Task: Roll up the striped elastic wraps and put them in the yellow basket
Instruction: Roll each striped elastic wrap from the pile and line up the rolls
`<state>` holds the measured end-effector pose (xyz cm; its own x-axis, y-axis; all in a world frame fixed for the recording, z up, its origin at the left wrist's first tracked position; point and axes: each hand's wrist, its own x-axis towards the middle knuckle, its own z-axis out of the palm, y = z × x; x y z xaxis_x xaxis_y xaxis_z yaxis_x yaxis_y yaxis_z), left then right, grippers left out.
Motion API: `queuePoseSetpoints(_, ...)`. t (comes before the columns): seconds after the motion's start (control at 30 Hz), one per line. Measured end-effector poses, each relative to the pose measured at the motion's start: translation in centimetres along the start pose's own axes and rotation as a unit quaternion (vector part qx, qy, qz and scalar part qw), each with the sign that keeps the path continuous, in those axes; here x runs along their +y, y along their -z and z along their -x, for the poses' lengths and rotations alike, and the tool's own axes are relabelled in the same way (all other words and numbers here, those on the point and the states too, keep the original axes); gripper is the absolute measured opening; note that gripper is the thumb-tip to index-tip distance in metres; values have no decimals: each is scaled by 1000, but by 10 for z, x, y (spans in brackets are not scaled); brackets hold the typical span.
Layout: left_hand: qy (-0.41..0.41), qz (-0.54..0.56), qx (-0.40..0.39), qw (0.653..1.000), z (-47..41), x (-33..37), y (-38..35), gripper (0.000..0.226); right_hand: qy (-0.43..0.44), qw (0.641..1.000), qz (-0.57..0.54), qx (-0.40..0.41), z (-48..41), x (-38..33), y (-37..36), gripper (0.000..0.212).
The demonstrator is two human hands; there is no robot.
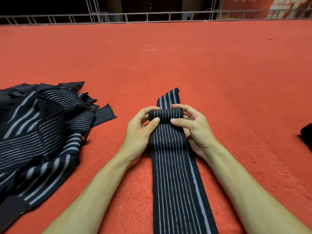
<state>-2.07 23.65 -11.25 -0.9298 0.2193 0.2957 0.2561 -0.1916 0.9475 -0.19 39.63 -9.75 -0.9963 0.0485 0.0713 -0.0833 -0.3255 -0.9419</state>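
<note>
A black elastic wrap with thin white stripes (177, 183) lies lengthwise on the red carpet, running from the bottom edge up to a short end beyond my fingers. Part of it is turned over into a small roll (166, 115). My left hand (141, 130) grips the roll's left side, thumb on top and fingers curled behind. My right hand (194, 127) grips its right side the same way. A heap of several more striped wraps (38, 132) lies at the left. No yellow basket is in view.
Red carpet (168, 65) covers the floor all around. A dark object (306, 135) shows at the right edge. A white metal railing (152, 16) runs along the far edge of the carpet. A small bit of thread (150, 50) lies far ahead.
</note>
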Motion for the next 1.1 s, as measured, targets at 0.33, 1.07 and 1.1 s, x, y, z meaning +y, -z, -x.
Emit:
queuePoseSetpoints(0.33, 25, 14, -11, 1000, 3, 3, -2, 33, -24, 988, 139, 57, -5, 11, -3, 37)
queuePoseSetpoints(1.07, 78, 110, 39, 990, 1, 6, -4, 29, 41, 999, -9, -5, -2, 2, 4, 33)
queuePoseSetpoints(1.1, 74, 111, 42, 990, 1, 6, -4, 27, 37, 999, -14, -7, -2, 2, 5, 34)
